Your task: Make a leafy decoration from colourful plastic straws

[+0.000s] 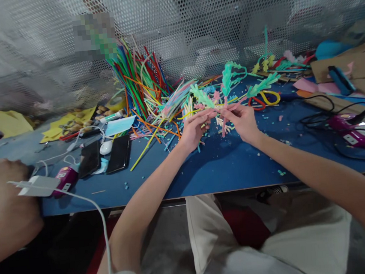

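Note:
Both hands meet over the blue table, closed on a pink pipe-cleaner piece (224,126) with several branches. My left hand (195,131) pinches its left side, while my right hand (243,121) grips near its centre with thumb and fingers. Green pipe-cleaner leaves (227,81) rise just behind the fingers; whether they are joined to the pink piece I cannot tell. Another green leaf (263,85) extends to the right. Close to my right hand lie scissors with yellow and red handles (271,98).
A bundle of coloured pipe cleaners (141,80) stands against the perforated metal screen (210,18). Phones (118,154), a white charger (40,185) and purple power sockets (352,129) with cables lie on the table (170,183). Another person's arm (11,201) rests at the left.

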A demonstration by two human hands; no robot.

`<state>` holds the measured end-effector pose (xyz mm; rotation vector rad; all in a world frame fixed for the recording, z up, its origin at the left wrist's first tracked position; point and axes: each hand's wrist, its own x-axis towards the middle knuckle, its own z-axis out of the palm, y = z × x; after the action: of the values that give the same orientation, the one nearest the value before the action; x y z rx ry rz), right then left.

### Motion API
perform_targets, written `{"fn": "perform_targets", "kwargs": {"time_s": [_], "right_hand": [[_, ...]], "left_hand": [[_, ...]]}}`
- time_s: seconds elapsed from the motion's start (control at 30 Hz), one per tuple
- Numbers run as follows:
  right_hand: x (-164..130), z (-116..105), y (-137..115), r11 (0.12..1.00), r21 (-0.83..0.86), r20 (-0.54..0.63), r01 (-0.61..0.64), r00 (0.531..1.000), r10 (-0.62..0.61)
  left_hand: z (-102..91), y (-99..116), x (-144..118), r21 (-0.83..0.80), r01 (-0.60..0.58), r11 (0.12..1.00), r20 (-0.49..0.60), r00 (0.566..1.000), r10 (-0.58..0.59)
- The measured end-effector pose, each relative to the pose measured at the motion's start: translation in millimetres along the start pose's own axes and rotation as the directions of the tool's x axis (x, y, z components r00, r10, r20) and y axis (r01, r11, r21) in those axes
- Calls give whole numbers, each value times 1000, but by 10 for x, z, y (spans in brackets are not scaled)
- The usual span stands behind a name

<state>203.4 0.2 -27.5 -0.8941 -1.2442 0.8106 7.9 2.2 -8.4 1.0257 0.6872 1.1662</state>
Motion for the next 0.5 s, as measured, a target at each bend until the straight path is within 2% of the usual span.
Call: {"fn": "perform_targets", "kwargs": {"time_s": [0.17,0.3,0.37,0.5], "right_hand": [[1,46,-89,967,209,97,-148,987,130],[-16,55,-191,875,381,197,-300,951,240],[-35,52,-232,811,429,268,-397,914,306],[-85,50,-264,709,421,441,-566,811,385]], "left_hand": [[29,14,-42,-70,-14,997,20,1000,16],[10,-31,-28,-38,-22,999,44,999,24],[4,-65,-12,39,-71,997,48,996,69],[11,-113,8,144,-193,970,57,981,187]]}}
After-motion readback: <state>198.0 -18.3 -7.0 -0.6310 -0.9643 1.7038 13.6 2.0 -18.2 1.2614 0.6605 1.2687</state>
